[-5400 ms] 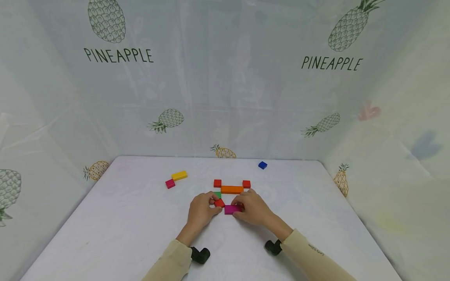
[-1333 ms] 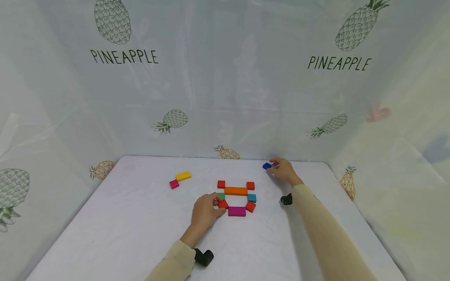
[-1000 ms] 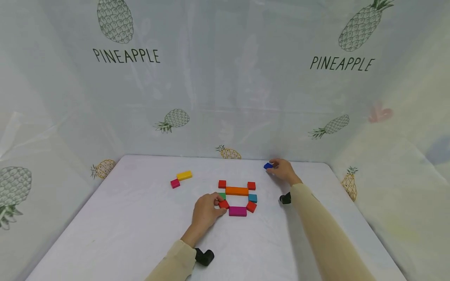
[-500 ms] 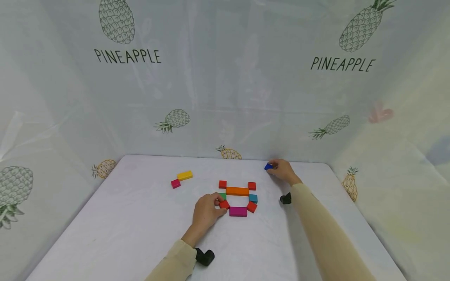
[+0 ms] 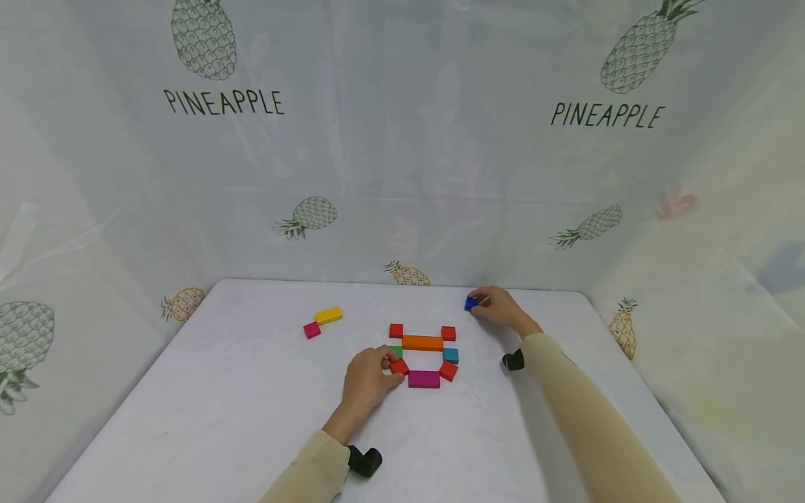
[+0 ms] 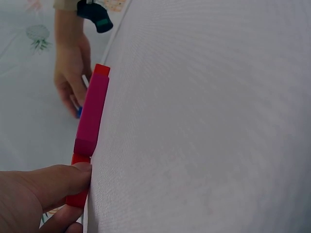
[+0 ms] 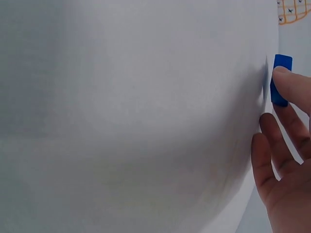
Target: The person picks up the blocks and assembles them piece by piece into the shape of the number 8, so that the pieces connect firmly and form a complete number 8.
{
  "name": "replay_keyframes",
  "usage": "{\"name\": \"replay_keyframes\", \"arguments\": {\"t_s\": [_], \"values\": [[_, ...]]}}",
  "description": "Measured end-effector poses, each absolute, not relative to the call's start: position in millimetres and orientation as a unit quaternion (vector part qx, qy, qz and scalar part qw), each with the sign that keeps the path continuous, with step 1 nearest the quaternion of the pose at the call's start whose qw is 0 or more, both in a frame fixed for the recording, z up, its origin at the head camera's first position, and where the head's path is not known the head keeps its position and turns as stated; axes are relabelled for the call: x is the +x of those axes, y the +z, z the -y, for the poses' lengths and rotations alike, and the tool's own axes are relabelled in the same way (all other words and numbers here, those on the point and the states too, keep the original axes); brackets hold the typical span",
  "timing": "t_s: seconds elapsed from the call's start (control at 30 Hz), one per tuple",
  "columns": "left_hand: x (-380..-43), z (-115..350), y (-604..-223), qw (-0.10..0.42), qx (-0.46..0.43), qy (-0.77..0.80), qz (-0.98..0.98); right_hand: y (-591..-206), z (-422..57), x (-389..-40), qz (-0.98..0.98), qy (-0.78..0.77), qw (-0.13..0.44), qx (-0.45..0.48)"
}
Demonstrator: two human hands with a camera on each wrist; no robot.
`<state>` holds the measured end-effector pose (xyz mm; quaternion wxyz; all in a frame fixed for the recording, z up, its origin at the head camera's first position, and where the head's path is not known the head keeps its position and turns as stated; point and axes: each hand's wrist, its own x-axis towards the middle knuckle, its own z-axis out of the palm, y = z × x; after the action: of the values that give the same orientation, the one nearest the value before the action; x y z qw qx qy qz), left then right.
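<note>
My right hand (image 5: 499, 307) pinches a small blue block (image 7: 281, 80) between thumb and fingers near the table's back edge; the right wrist view shows the block just off the cloth. My left hand (image 5: 367, 381) grips a red block (image 6: 77, 199) at the near left corner of a ring of blocks, thumb on one side and fingers on the other. Beside that red block lies a magenta block (image 5: 424, 379), then another red block (image 5: 448, 371). A teal block (image 5: 450, 355), an orange bar (image 5: 423, 343) and a partly hidden green block (image 5: 396, 351) form the rest.
Two red blocks (image 5: 396, 330) sit at the orange bar's far corners. At the back left, a yellow block (image 5: 329, 315) touches a crimson block (image 5: 312, 330). A pineapple-print sheet (image 5: 402, 154) rises behind the white table (image 5: 207, 405).
Earlier my right hand was at the magenta block; it then went to the back right, took hold of the blue block and has moved it slightly left. The left hand stays put.
</note>
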<state>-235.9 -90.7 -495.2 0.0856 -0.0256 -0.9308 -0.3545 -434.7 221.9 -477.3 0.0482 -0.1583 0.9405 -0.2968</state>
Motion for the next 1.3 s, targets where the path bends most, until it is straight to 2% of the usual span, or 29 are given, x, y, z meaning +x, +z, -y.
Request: {"name": "replay_keyframes", "arguments": {"t_s": [0.83, 1.3], "values": [[-236, 91, -496, 0.088, -0.026, -0.354, 0.931, -467, -196, -420, -0.919, -0.277, 0.070, -0.272], [-235, 91, -494, 0.083, -0.020, -0.355, 0.931, -466, -176, -417, -0.912, -0.279, 0.105, -0.283]]}}
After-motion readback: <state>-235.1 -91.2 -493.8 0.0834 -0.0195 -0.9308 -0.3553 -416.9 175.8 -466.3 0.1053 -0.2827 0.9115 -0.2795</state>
